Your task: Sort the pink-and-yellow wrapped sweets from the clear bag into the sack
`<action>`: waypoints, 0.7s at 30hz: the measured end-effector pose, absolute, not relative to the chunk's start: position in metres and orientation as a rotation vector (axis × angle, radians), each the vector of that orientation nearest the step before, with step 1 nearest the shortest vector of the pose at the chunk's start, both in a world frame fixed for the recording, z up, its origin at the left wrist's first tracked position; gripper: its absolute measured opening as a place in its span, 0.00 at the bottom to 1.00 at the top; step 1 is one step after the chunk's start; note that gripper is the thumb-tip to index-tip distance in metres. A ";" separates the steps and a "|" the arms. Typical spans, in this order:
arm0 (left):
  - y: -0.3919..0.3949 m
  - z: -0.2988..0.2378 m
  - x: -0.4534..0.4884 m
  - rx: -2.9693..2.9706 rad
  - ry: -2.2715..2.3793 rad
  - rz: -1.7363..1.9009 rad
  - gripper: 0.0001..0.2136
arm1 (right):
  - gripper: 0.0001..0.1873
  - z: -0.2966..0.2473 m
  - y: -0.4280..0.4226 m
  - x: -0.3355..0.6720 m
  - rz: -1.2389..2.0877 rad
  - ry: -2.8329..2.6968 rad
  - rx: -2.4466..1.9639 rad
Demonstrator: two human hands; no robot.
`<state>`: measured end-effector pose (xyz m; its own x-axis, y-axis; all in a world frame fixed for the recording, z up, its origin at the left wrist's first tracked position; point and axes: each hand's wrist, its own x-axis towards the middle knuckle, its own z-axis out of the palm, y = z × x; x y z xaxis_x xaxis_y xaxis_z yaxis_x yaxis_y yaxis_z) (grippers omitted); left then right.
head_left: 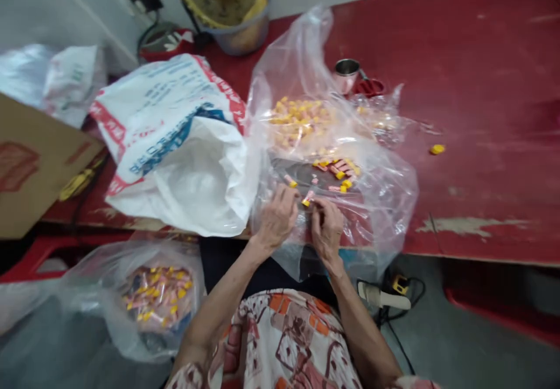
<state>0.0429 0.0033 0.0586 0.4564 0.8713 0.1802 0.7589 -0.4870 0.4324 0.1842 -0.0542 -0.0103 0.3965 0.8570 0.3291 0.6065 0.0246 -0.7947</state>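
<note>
My left hand point(279, 214) and my right hand point(327, 225) rest close together on a clear plastic bag point(385, 202) spread over the near edge of the red table point(481, 86). Their fingers are curled in a pinch around a small pink and yellow piece point(308, 197) held between them. A second such piece point(290, 181) lies just above my left fingers. Several more pink and yellow pieces point(339, 170) lie in a small heap beyond my hands. Farther back a pile of yellow pieces point(295, 118) sits inside the clear plastic.
A large white printed sack point(175, 138) lies open at the left. Below it a clear bag of filled packets point(155, 295) rests by my knee. A steel cup point(346, 73), a metal pot point(238, 30), a cardboard box point(30, 167) and a loose yellow piece point(437, 149) are around.
</note>
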 end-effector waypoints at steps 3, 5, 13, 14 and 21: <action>-0.002 0.052 0.046 2.371 1.369 0.362 0.13 | 0.18 -0.008 -0.054 0.185 0.346 -1.288 -1.699; -0.007 0.054 0.043 2.335 1.341 0.362 0.13 | 0.19 -0.008 -0.055 0.185 0.338 -1.261 -1.705; -0.032 0.053 0.029 2.266 1.417 0.548 0.15 | 0.25 -0.011 -0.057 0.185 0.316 -1.231 -1.743; -0.035 0.049 0.026 2.249 1.400 0.514 0.16 | 0.25 -0.009 -0.057 0.184 0.321 -1.220 -1.746; -0.088 0.064 -0.074 2.059 1.894 1.045 0.12 | 0.30 -0.006 -0.060 0.179 0.332 -1.177 -1.692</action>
